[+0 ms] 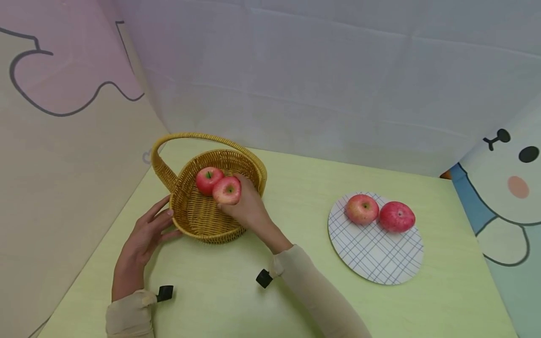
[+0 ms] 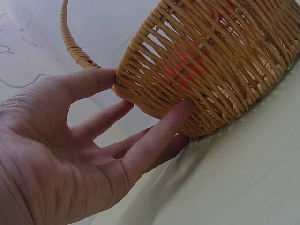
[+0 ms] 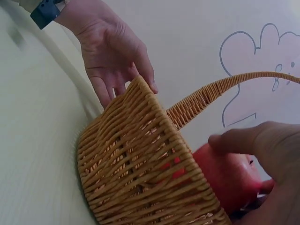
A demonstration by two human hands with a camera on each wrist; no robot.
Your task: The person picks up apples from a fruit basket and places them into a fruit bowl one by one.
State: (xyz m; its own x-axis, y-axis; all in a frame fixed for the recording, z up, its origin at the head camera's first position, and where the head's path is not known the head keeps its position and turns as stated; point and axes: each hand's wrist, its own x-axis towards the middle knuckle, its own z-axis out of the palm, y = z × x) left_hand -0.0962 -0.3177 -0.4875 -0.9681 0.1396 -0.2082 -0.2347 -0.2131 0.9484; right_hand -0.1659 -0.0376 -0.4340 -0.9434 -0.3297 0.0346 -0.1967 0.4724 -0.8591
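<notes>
A wicker basket (image 1: 207,220) with a tall arched handle stands at the back left of the table. My right hand (image 1: 249,204) reaches over its near right rim and grips a red apple (image 1: 227,190) inside it. Beside that one, a second red apple (image 1: 209,180) lies in the basket, close against it in the head view. At the basket's left side, my left hand (image 1: 148,230) touches the outer wall with spread, fairly straight fingers. In the left wrist view, the fingertips of that hand (image 2: 89,145) rest on the woven side (image 2: 187,70).
To the right, a round white plate (image 1: 376,263) with a blue grid pattern bears a paler apple (image 1: 362,209) and a dark red round fruit (image 1: 397,217). A pale curtain (image 1: 317,84) hangs behind the light table (image 1: 296,206). Printed cloth (image 1: 507,211) borders the right side.
</notes>
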